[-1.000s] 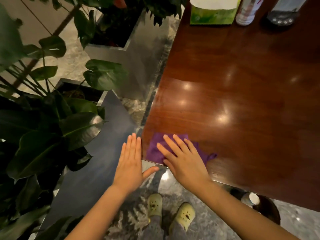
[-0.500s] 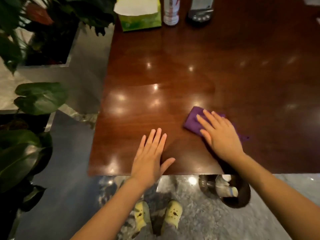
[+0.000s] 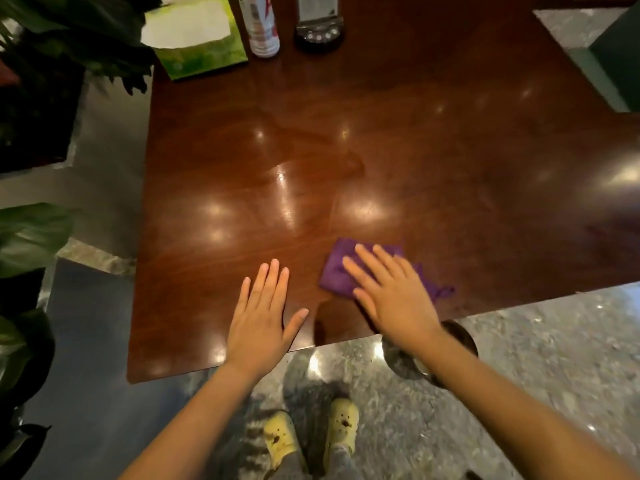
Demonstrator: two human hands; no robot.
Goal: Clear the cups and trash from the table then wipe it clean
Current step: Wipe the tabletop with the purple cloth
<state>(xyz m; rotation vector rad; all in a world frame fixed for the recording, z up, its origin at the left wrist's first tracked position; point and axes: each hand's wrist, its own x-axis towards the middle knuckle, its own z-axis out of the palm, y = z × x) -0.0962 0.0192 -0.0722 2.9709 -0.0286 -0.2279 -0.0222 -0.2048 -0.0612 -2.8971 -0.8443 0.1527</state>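
Observation:
A glossy dark wooden table fills the middle of the head view. A folded purple cloth lies near its front edge. My right hand presses flat on the cloth, fingers spread, covering most of it. My left hand rests flat on the bare wood to the left of the cloth, fingers apart, holding nothing. A faint streak shows on the wood in the middle of the table.
At the far edge stand a green tissue box, a white and red spray can and a dark stand with buttons. A round bin sits on the floor under my right wrist. Leafy plants crowd the left.
My right hand has slid the cloth from the front left corner rightwards along the front edge. My left hand has come onto the tabletop and lies flat there.

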